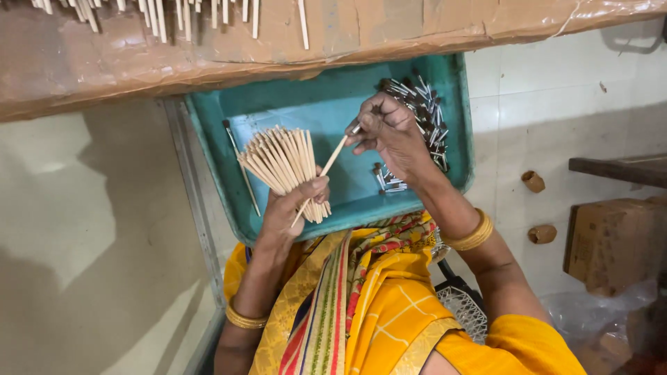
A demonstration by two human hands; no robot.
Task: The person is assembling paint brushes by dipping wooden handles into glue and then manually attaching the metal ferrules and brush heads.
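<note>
Left hand (288,208) hides stick bundle (283,163) base

Pretty bright shot overall, looks like soft daylight, warm in tone. A sunlit patch falls on the pale floor (76,208) at left, with broad soft-edged shadows lower down. The tiled wall (556,104) on the right is evenly lit, with a faint shadow up in the top right corner. The cardboard-covered board (389,28) shows shiny glare on its tape. The teal tray (326,104) sits in shade under it. Focus is sharp in the middle, and the straight edges bow a bit near the frame's borders.
</note>
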